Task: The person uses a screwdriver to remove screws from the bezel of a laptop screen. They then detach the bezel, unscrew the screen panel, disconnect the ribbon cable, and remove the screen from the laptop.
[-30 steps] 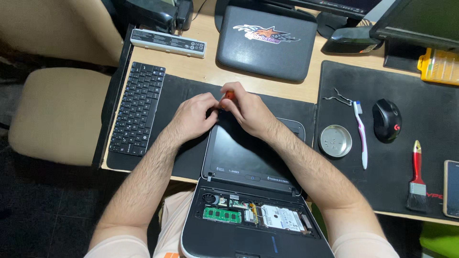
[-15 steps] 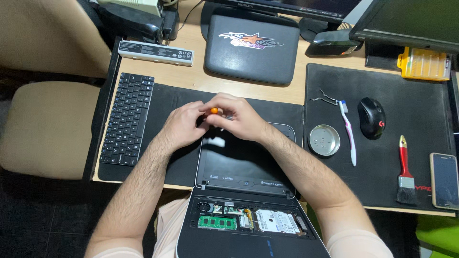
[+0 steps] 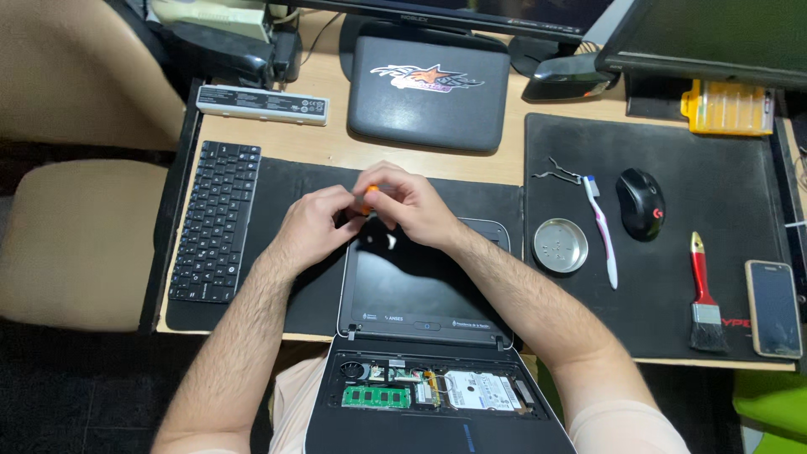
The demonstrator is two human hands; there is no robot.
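- Our left hand (image 3: 313, 225) and right hand (image 3: 409, 204) pinch an orange-handled tool (image 3: 367, 198) at frame centre, above the opened laptop (image 3: 424, 336).
- Right of centre, a round metal dish (image 3: 561, 245) holds tiny bits (screws, maybe).

Black mat (image 3: 723, 277) — red-handled brush (image 3: 704, 294), pink-white toothbrush (image 3: 602, 235), yellow case (image 3: 727, 108).
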